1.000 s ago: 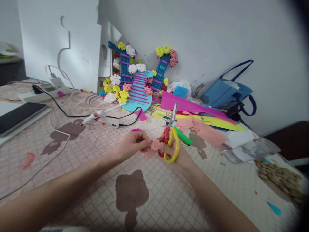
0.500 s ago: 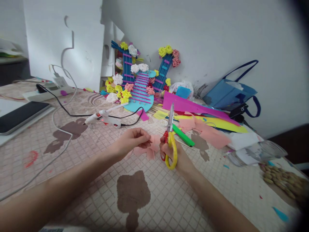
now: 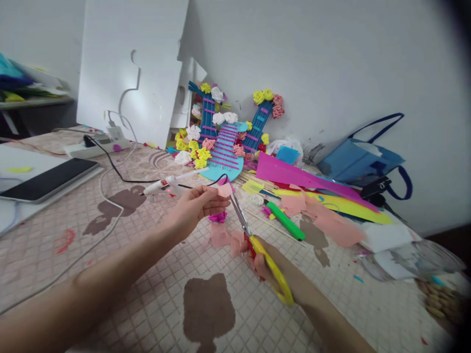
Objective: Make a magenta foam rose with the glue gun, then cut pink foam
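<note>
My left hand [image 3: 195, 208] pinches a small piece of pink crepe paper [image 3: 224, 190] above the table. My right hand [image 3: 263, 260] is closed around the handles of a pair of scissors [image 3: 270, 262], red and yellow. Their blades point up and away, with the tips close beside the paper; whether they touch it I cannot tell. Several cut pink paper pieces [image 3: 220, 236] lie on the table below and between the hands. A magenta paper flower [image 3: 218, 217] lies just under my left hand's fingers.
A glue gun [image 3: 162, 186] with a red light lies behind my left hand, its black cord trailing. A green cutter [image 3: 285, 221], a magenta sheet [image 3: 294, 174] and pink crepe sheets [image 3: 331, 223] are to the right. A flower-covered craft model [image 3: 224, 147] stands at the back; a phone [image 3: 51, 179] lies left.
My left hand has lifted the pink paper piece from above the cut pieces. The scissors have tilted left, their tips now by that paper. The view has shifted slightly.
</note>
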The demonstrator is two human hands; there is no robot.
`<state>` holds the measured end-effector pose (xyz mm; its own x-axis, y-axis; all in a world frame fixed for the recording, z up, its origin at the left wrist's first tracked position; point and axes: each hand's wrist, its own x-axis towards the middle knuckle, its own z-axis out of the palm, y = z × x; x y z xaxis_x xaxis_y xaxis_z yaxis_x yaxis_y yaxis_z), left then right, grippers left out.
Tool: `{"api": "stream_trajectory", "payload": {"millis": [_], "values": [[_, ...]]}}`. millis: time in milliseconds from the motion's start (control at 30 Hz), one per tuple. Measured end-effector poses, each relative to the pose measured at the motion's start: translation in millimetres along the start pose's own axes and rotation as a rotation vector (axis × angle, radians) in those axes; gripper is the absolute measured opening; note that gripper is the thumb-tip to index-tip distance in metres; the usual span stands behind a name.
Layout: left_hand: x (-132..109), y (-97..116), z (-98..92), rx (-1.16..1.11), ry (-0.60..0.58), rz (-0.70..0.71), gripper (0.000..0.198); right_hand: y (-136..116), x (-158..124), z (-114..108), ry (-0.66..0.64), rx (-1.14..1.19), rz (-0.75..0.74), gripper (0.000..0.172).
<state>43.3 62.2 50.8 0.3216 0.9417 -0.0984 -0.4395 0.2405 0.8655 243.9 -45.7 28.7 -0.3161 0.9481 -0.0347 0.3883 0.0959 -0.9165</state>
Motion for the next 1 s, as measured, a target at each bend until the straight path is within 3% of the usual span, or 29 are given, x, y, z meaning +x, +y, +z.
{"api": "stream_trajectory", "payload": {"millis": [300, 567, 1000], "values": [[-7, -6, 4.3, 0.151, -0.087, 0.071, 0.024, -22, 2, 6, 0.053, 0.066, 0.02, 0.025], [-9, -7, 5.9, 0.139, -0.074, 0.083, 0.022, -33, 5, 9, 0.105, 0.238, 0.096, 0.03], [-10, -7, 6.6, 0.126, -0.054, 0.07, 0.023, -30, 7, 14, 0.121, 0.395, 0.174, 0.035]]}}
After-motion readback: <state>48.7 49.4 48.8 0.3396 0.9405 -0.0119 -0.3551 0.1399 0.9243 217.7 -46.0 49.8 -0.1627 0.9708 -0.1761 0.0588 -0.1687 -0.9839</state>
